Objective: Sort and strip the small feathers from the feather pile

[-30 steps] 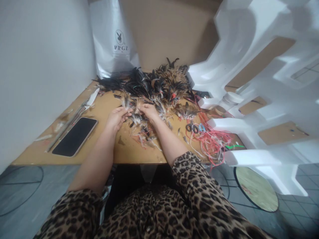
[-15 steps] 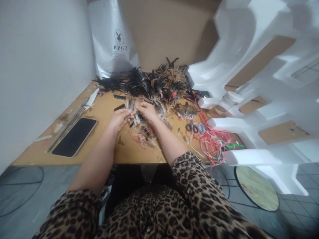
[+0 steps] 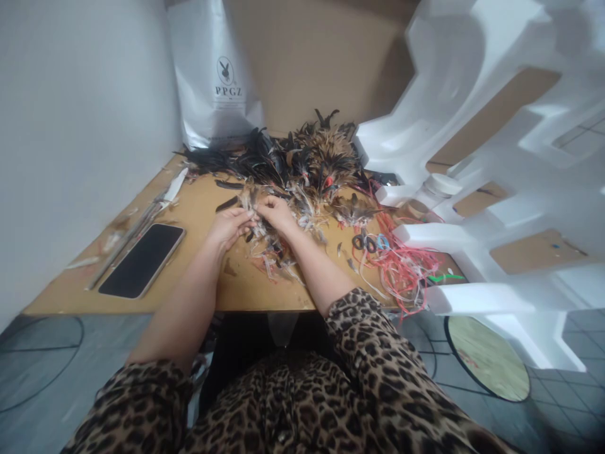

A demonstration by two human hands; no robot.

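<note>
Our left hand (image 3: 229,227) and right hand (image 3: 280,214) closer together than second ago, fingertips nearly meeting just left of frame centre. Left thumb and fingers pinch small brown feather tuft (image 3: 248,197), which sits there above them. Right fingers bent at tuft's side; whether they grip it, we cannot tell. We judge both hands now work same tuft. Bigger feather pile (image 3: 331,148) lies upper centre.
</note>
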